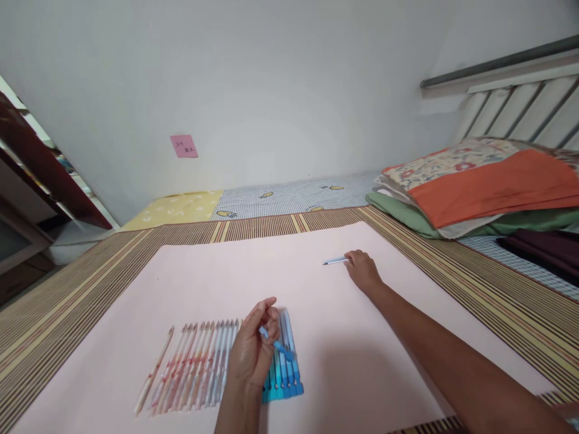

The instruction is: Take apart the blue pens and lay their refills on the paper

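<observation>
My left hand (254,346) is above the rows of pens, its fingers curled around a small blue pen cap (284,349). Partly behind it lies a group of blue-toned pens (292,367), their dark blue and teal ends toward me. To the left, several slim pens (194,364) in pale pink, cream and grey lie side by side. Farther off at the right, my right hand (363,270) grips a pale blue pen (335,260) by its back end. Its bare dark tip points left, close to the pink sheet.
A large pale pink sheet (244,271) lies over a striped mat (131,265). Folded bedding with an orange band (497,187) is piled at the right, near a white bed rail. On the wall behind is a pink sticky note (184,146).
</observation>
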The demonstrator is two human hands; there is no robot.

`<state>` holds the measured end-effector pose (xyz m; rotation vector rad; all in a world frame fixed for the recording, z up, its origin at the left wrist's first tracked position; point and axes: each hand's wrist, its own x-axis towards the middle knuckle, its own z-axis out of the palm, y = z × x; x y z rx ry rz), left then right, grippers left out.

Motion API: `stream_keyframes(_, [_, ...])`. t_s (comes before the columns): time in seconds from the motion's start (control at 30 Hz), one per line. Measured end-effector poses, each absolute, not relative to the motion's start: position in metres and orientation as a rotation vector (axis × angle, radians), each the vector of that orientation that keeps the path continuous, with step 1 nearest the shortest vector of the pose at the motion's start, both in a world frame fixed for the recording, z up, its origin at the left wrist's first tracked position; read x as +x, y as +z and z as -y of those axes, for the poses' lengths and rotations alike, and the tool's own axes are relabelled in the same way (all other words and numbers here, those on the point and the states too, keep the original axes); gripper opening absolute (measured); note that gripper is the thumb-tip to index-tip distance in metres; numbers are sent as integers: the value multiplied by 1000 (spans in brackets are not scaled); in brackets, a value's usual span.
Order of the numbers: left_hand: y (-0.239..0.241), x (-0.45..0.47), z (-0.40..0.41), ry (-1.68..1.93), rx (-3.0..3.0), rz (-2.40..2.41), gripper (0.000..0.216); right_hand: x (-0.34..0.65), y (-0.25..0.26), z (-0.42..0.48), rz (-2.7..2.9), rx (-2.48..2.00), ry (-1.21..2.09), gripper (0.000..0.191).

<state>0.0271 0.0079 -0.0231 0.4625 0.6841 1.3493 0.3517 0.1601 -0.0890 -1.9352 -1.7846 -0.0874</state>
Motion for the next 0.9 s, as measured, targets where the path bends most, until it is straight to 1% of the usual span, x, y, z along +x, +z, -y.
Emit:
stream_keyframes(0.33, [-25, 27, -9, 1354, 469, -693, 27, 354, -93, -161, 1654, -1956, -57, 24])
stream_keyframes(0.9, [-24, 28, -9, 1341, 452, -704, 27, 346, -84, -150, 1679, -1926, -37, 23])
